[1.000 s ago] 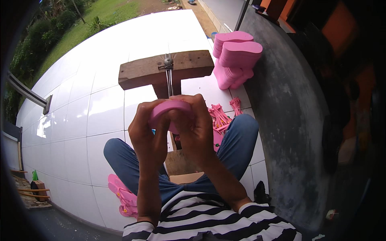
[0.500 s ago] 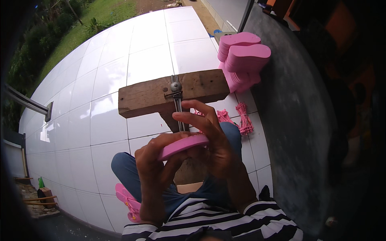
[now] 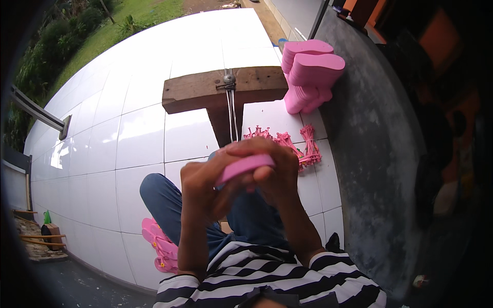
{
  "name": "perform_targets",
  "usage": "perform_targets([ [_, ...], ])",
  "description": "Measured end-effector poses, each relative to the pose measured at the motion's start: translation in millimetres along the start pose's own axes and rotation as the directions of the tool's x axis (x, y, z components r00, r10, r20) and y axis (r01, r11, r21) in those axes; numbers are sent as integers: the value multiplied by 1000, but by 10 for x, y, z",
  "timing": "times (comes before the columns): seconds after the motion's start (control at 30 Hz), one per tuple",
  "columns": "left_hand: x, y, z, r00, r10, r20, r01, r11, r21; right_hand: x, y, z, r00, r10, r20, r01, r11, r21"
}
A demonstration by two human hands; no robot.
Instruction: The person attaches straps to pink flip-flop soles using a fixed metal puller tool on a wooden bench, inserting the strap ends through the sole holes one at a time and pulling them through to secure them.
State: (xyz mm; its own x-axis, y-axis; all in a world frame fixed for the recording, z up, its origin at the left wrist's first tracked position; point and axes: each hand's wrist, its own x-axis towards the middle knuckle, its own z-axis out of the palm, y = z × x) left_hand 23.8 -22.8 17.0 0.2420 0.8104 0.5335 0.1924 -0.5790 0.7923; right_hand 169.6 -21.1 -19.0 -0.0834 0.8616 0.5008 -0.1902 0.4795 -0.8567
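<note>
A pink flip-flop sole point(image 3: 245, 165) is held edge-on between my two hands, over my lap. My left hand point(image 3: 199, 184) grips its left end, the thumb below. Around its right end my right hand point(image 3: 281, 167) is wrapped, with fingers over the far side and the thumb on the near side. The sole's flat faces are mostly hidden. Just beyond my hands stands a T-shaped wooden block point(image 3: 192, 92). Thin metal rods point(image 3: 232, 115) run along it toward me, fixed near a round metal knob point(image 3: 229, 79) and a nail.
Bundles of pink straps point(image 3: 309, 145) lie on the white tiles to the right. Farther back are stacked pink soles point(image 3: 316, 69) beside a dark grey wall point(image 3: 370, 154). Finished pink flip-flops point(image 3: 162, 246) lie left of my leg. A metal post point(image 3: 43, 113) stands at far left.
My right fingers, spread above the sole before, have closed over its far side. Both hands and the sole have shifted slightly away from me, and the view has tilted a little.
</note>
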Motion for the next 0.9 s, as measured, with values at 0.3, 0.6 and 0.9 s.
perform_targets([
  [0.3,-320,365,38,973,-204,105,202,979,33,-653,-867,-35,962,41,-271,-168,868,-467],
  [0.6,-456,-148,-9,991,-62,116,39,980,194,-819,-388,240,938,335,-90,-296,637,-712],
  [0.9,-482,-375,-376,975,43,-218,28,949,313,-1019,405,393,800,417,430,-568,298,768],
])
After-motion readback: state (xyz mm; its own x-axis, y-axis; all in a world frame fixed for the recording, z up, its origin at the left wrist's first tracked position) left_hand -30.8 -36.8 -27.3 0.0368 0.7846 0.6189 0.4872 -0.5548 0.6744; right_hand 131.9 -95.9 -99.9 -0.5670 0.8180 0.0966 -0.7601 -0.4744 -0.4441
